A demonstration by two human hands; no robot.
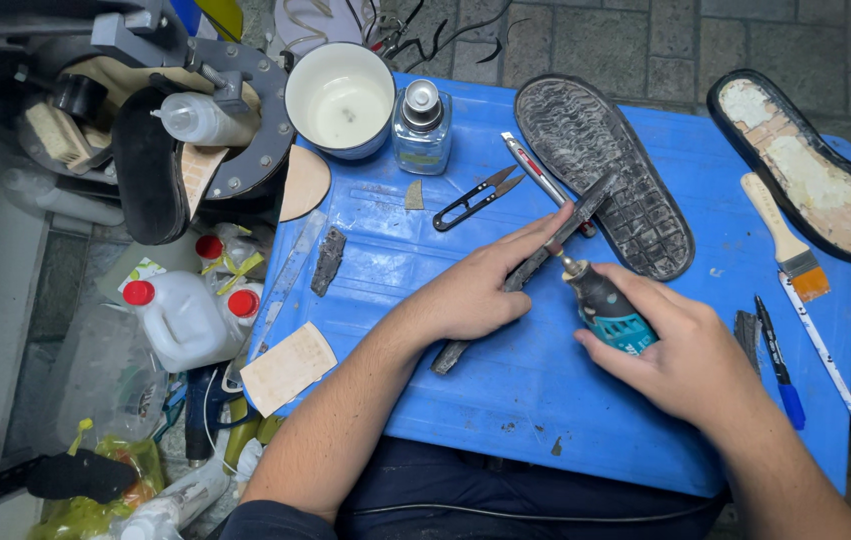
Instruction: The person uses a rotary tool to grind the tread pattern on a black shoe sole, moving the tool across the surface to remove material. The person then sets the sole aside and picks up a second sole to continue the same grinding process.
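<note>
Pinning a long dark rubber strip (520, 280) flat to the blue plastic tabletop (465, 400), my left hand (475, 290) keeps its fingers pressed along it, probably to steady it. My right hand (680, 355) wraps a teal rotary tool (605, 305), tip touching the strip. A treaded black sole (610, 170) lies just beyond.

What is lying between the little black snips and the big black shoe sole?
A slim red and silver knife lies between the snips and the sole, seen from the head camera.
</note>
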